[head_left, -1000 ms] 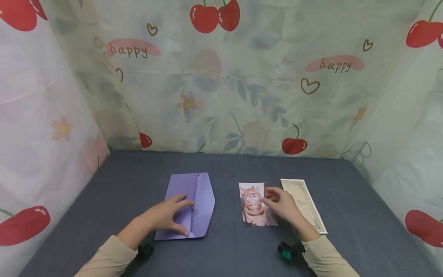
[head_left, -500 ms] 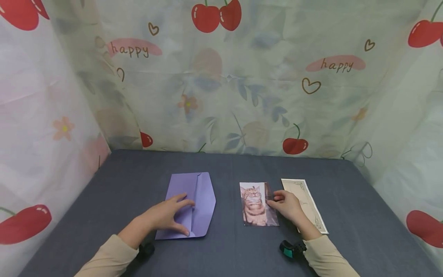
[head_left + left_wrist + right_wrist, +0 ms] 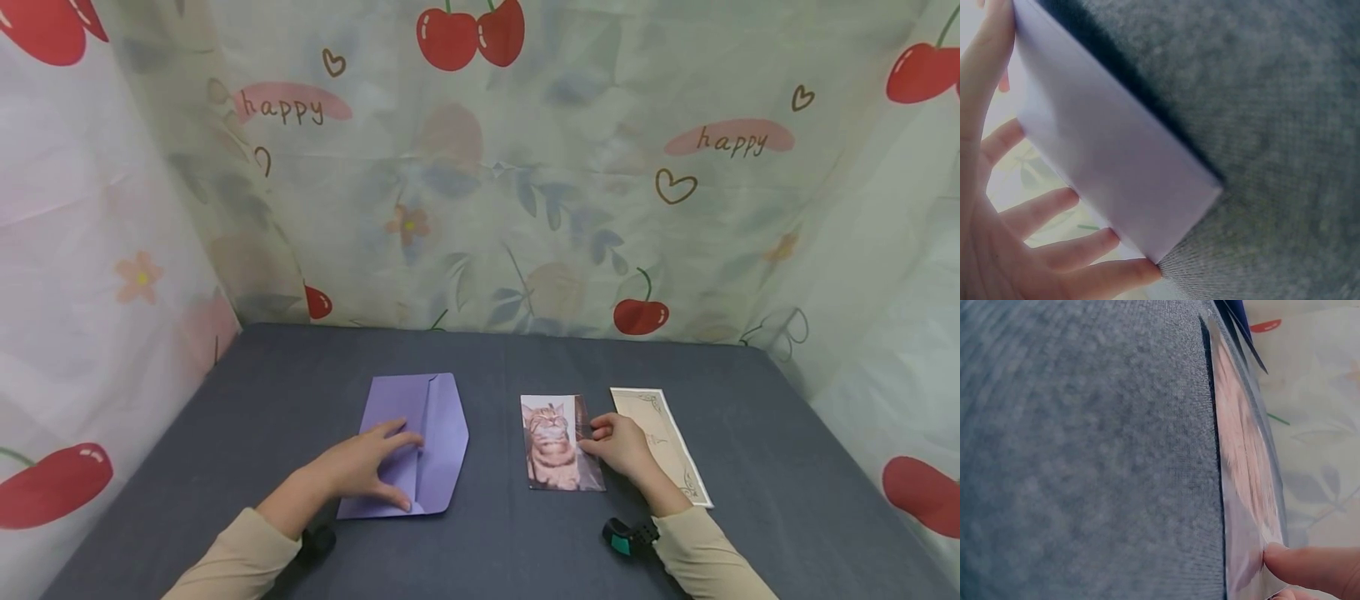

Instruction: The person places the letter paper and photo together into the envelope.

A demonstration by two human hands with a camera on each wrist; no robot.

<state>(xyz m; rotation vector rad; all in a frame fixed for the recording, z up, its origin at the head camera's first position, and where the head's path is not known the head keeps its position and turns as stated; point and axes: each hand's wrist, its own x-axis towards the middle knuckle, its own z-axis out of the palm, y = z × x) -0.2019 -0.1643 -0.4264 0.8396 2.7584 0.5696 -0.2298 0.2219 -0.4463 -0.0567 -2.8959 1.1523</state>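
Note:
A purple envelope (image 3: 442, 446) with its pointed flap spread to the right lies on the table at the left. My left hand (image 3: 360, 462) rests on it, fingers spread and thumb near its lower edge; the left wrist view shows several fingertips (image 3: 1107, 240) at the envelope's edge. Right of centre, a cat photo (image 3: 551, 450) lies flat. My right hand (image 3: 622, 446) touches its right side with thumb and fingertips, loosely bent. In the right wrist view the thumb (image 3: 1310, 565) meets the photo's surface. Partly behind the right wrist lies a cream card (image 3: 656, 421) with an ornamental border.
A dark grey cloth (image 3: 495, 550) covers the table. Patterned fabric (image 3: 487, 208) with cherries and "happy" prints hangs at the back and both sides. Black bands are on both wrists, the right one (image 3: 626, 537) with a teal patch.
My right hand has shifted a little to the right across the photo, showing more of its dark right strip. The photo, the envelope and my left hand stay in place.

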